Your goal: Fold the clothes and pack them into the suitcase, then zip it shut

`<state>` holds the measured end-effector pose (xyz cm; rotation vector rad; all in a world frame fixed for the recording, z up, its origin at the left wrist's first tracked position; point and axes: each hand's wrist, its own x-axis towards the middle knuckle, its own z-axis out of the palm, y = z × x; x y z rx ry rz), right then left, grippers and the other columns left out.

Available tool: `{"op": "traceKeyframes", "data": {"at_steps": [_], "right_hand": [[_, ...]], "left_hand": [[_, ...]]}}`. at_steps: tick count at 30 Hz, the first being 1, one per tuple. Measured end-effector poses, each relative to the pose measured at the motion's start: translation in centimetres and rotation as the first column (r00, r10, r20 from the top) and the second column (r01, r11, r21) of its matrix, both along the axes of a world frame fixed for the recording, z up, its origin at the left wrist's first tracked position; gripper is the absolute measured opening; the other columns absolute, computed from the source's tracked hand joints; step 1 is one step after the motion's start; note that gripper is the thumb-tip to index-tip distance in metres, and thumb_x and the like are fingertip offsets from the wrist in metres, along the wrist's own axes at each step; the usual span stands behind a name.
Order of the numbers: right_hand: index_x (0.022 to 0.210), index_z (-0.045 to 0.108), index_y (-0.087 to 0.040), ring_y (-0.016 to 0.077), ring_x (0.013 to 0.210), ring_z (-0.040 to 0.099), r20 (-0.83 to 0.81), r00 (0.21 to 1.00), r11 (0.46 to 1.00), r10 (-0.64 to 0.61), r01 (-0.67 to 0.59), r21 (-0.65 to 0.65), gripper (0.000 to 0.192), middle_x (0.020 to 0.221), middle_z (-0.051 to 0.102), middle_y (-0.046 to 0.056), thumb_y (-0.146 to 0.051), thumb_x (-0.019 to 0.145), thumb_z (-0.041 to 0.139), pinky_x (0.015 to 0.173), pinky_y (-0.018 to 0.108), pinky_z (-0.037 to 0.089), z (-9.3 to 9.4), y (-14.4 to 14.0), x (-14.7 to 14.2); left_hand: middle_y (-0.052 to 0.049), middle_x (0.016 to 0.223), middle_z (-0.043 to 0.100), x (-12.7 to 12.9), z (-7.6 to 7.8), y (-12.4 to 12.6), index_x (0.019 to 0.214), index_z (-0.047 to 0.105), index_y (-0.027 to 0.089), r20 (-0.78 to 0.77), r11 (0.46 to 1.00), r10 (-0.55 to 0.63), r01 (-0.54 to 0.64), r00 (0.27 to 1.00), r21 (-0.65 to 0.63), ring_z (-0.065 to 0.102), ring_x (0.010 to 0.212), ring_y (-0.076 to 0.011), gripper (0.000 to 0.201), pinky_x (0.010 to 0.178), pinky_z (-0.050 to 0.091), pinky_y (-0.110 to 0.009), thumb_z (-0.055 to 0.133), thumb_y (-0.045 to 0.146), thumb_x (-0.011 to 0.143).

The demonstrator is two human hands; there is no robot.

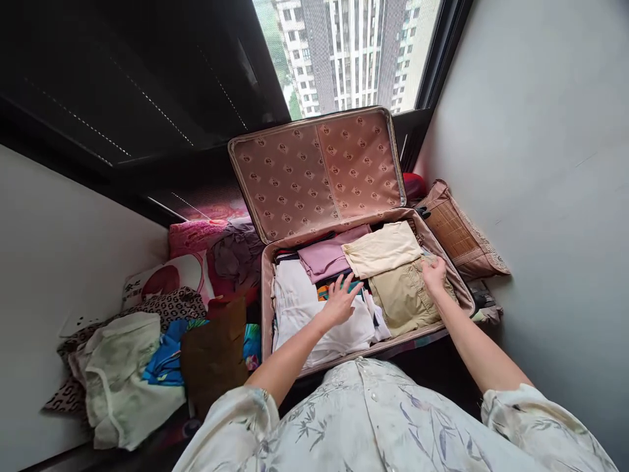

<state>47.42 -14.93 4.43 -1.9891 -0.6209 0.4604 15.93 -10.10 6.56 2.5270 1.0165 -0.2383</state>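
An open suitcase [266, 308] with a pink patterned lining lies before me, packed with folded clothes. My left hand [340, 300], fingers spread, rests over white folded clothes [299, 308] near the middle. At the right side, my right hand [433, 274] has its fingers closed at the upper edge of a khaki folded garment [400, 295]; they seem to pinch its cloth. A cream folded garment [383, 248] lies just above the khaki one, and a mauve folded garment [329, 252] is to its left. Orange and teal cloth partly shows beneath my left fingers.
The suitcase lid [319, 177] stands raised against the window side. To the left are a pale green garment [128, 373], a brown cloth [213, 357], a blue cloth [170, 354] and a white bag [171, 278]. A brown woven cushion [455, 229] leans by the right wall.
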Motion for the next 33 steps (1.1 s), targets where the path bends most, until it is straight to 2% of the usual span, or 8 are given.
{"op": "traceKeyframes", "data": {"at_steps": [3, 9, 13, 16, 20, 24, 28, 33], "right_hand": [[0.153, 0.045, -0.013, 0.0388, 0.144, 0.039, 0.15, 0.975, 0.978, 0.164, -0.141, -0.154, 0.08, 0.157, 0.041, 0.026, -0.051, 0.084, 0.062, 0.118, 0.057, 0.034, -0.8, 0.0, -1.3], [0.159, 0.042, -0.036, 0.0514, 0.155, 0.011, 0.314, 0.693, 0.724, 0.649, -0.435, -0.535, 0.076, 0.174, 0.006, 0.016, -0.063, 0.09, 0.058, 0.11, 0.077, 0.024, -2.5, 5.1, -7.0], [0.158, 0.044, -0.038, 0.055, 0.154, 0.011, 0.185, 0.681, 0.602, 0.709, -0.448, -0.661, 0.079, 0.174, 0.011, 0.017, -0.076, 0.089, 0.05, 0.11, 0.081, 0.018, -5.3, 7.1, -8.3], [0.16, 0.043, -0.034, 0.0575, 0.155, 0.002, 0.144, 0.696, 0.561, 0.704, -0.42, -0.713, 0.091, 0.174, 0.003, 0.021, -0.086, 0.084, 0.041, 0.112, 0.08, 0.012, -7.6, 8.4, -7.4], [0.157, 0.048, -0.034, 0.0569, 0.155, 0.003, 0.145, 0.711, 0.579, 0.688, -0.417, -0.7, 0.101, 0.173, 0.005, 0.024, -0.092, 0.075, 0.041, 0.11, 0.081, 0.013, -8.9, 9.6, -6.3], [0.15, 0.057, -0.033, 0.0596, 0.152, 0.017, 0.194, 0.76, 0.64, 0.62, -0.348, -0.685, 0.097, 0.168, 0.021, 0.03, -0.086, 0.069, 0.054, 0.103, 0.083, 0.022, -7.8, 9.3, -7.4], [0.149, 0.057, -0.032, 0.0541, 0.149, 0.032, 0.324, 0.727, 0.703, 0.606, -0.298, -0.646, 0.078, 0.158, 0.038, 0.029, -0.068, 0.081, 0.046, 0.106, 0.078, 0.028, -5.4, 8.1, -11.3], [0.153, 0.05, -0.023, 0.0536, 0.148, 0.032, 0.404, 0.648, 0.729, 0.646, -0.365, -0.579, 0.08, 0.162, 0.037, 0.023, -0.058, 0.082, 0.047, 0.109, 0.076, 0.032, -1.8, 6.3, -17.6]], "left_hand": [[-0.014, 0.173, 0.018, -3.2, -0.6, -3.0, 0.158, 0.04, 0.03, 0.037, 0.994, 0.107, -0.106, 0.994, -0.029, 0.018, 0.157, -0.041, 0.081, 0.121, 0.028, -0.061, 0.071, 0.016, 0.084], [-0.018, 0.164, 0.033, -9.1, 0.3, -6.4, 0.147, 0.056, 0.02, 0.201, 0.93, 0.365, -0.364, 0.909, -0.042, 0.032, 0.151, -0.038, 0.061, 0.118, 0.035, -0.057, 0.068, 0.016, 0.086], [-0.016, 0.154, 0.046, -14.1, 0.2, -7.2, 0.134, 0.065, 0.02, 0.348, 0.789, 0.577, -0.615, 0.739, -0.002, 0.046, 0.14, -0.0337, 0.049, 0.117, 0.04, -0.053, 0.067, 0.015, 0.086], [-0.014, 0.145, 0.054, -20.1, -1.0, -7.7, 0.125, 0.07, 0.02, 0.436, 0.63, 0.693, -0.777, 0.574, 0.022, 0.053, 0.134, -0.0305, 0.042, 0.116, 0.044, -0.05, 0.067, 0.014, 0.084], [-0.012, 0.129, 0.061, -29.4, -3.6, -9.6, 0.112, 0.073, 0.02, 0.516, 0.29, 0.821, -0.957, 0.246, -0.005, 0.061, 0.125, -0.0257, 0.031, 0.113, 0.048, -0.044, 0.063, 0.009, 0.085], [-0.013, 0.115, 0.065, -36.8, -6.7, -12.1, 0.11, 0.072, 0.018, 0.463, -0.079, 0.881, -0.995, -0.101, -0.066, 0.064, 0.118, -0.0263, 0.027, 0.112, 0.049, -0.044, 0.064, 0.01, 0.085], [-0.014, 0.116, 0.064, -40.5, -10.0, -13.1, 0.116, 0.07, 0.018, 0.417, -0.172, 0.885, -0.978, -0.207, -0.121, 0.063, 0.122, -0.0306, 0.034, 0.112, 0.047, -0.048, 0.072, 0.018, 0.083], [-0.016, 0.124, 0.063, -41.9, -12.5, -11.3, 0.128, 0.065, 0.018, 0.34, -0.17, 0.913, -0.968, -0.225, -0.185, 0.062, 0.126, -0.0325, 0.05, 0.111, 0.047, -0.046, 0.078, 0.028, 0.081]]}}
